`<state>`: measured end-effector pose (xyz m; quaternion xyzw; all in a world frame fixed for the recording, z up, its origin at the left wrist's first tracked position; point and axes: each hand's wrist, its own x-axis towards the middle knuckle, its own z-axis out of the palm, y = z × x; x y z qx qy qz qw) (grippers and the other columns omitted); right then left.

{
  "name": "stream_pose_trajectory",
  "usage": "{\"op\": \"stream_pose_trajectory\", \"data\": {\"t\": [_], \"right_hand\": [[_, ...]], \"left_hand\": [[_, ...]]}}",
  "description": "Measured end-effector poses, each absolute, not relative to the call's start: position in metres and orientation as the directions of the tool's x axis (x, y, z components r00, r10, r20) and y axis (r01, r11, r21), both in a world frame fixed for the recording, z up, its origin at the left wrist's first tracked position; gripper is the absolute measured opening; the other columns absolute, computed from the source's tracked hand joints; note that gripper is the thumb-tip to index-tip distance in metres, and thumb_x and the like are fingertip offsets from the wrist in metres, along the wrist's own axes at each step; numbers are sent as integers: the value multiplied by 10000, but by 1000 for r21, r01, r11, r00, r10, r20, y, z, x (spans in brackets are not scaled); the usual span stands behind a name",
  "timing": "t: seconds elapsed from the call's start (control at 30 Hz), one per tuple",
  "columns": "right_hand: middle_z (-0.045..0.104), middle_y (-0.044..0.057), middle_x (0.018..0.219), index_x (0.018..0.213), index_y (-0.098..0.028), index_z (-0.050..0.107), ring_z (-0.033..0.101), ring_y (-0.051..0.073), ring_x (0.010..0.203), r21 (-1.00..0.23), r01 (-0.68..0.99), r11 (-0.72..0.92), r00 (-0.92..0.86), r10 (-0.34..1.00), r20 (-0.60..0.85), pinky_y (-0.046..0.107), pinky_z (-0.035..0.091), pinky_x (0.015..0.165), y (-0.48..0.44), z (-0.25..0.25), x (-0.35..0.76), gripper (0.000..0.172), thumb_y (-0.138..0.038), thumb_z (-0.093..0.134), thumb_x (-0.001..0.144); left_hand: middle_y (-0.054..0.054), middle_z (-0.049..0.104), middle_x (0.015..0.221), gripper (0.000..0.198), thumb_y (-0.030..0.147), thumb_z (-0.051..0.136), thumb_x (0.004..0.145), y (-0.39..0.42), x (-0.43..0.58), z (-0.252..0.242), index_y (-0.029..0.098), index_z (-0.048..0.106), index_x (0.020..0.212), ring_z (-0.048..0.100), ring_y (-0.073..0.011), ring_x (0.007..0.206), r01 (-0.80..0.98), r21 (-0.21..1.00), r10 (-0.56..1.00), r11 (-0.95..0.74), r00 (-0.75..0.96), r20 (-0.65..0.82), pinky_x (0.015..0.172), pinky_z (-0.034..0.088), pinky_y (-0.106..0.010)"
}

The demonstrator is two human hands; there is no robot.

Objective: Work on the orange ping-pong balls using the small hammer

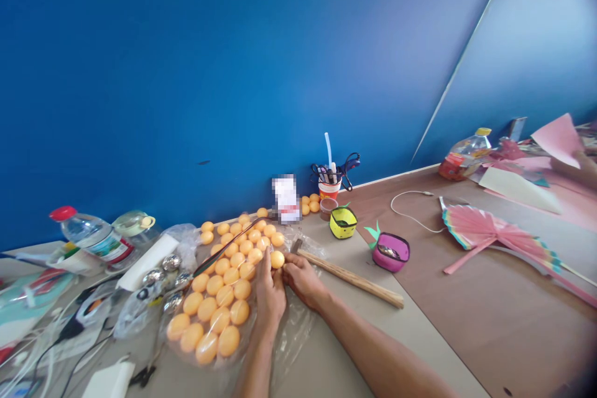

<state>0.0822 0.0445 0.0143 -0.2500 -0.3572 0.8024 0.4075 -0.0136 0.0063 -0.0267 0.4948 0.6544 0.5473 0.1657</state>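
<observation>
An orange ping-pong ball point(277, 259) sits at the fingertips of my left hand point(271, 291), which is closed around its lower side. Close against the ball's right side, my right hand point(304, 278) is pinched; whatever lies between its fingers is hidden. To the left, a clear plastic bag of orange ping-pong balls point(224, 300) lies flat, with a thin dark stick point(228, 245) across it. Just beyond my right hand rests a hammer, its wooden handle point(354, 278) pointing right and its dark head point(295, 245) beside my fingers.
Behind stand a cup of pens point(329, 189), a yellow fabric basket point(342, 222) and a purple one point(390, 251). At left are bottles point(100, 239), shiny metal balls point(171, 262) and cables. A pink paper fan point(494, 233) lies right; another person's hand point(585, 165) holds pink paper.
</observation>
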Motion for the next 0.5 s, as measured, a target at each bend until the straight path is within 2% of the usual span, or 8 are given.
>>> {"op": "stream_pose_trajectory", "data": {"t": [0.13, 0.27, 0.37, 0.5], "right_hand": [[725, 66, 791, 837, -185, 729, 697, 265, 885, -768, -478, -426, -554, 825, -113, 367, 539, 793, 45, 15, 83, 228, -272, 684, 631], [728, 77, 766, 843, -170, 731, 706, 273, 891, -724, -511, -463, -580, 808, -107, 388, 539, 822, 45, 16, 84, 242, -253, 700, 618], [728, 77, 745, 836, -164, 732, 710, 277, 891, -718, -517, -465, -579, 808, -107, 395, 536, 831, 45, 16, 85, 237, -241, 701, 614], [734, 72, 765, 825, -172, 727, 713, 278, 894, -727, -518, -451, -566, 818, -104, 394, 537, 825, 44, 15, 84, 217, -248, 701, 623]], "left_hand": [[-162, 560, 1478, 549, 170, 502, 888, 6, -14, -25, 189, 530, 1437, 535, -307, 1357, 462, 884, 834, -75, -457, 310, 1143, 422, -518], [-176, 556, 1475, 528, 211, 506, 912, 5, -14, -21, 185, 523, 1439, 598, -294, 1278, 444, 894, 846, -58, -454, 281, 1047, 516, -473], [-165, 580, 1447, 515, 223, 510, 918, 4, -13, -18, 197, 532, 1433, 627, -278, 1229, 456, 886, 832, -82, -458, 313, 972, 563, -420], [-149, 602, 1419, 505, 209, 504, 919, 4, -12, -17, 209, 549, 1423, 597, -276, 1274, 498, 859, 809, -122, -451, 377, 980, 559, -403]]}}
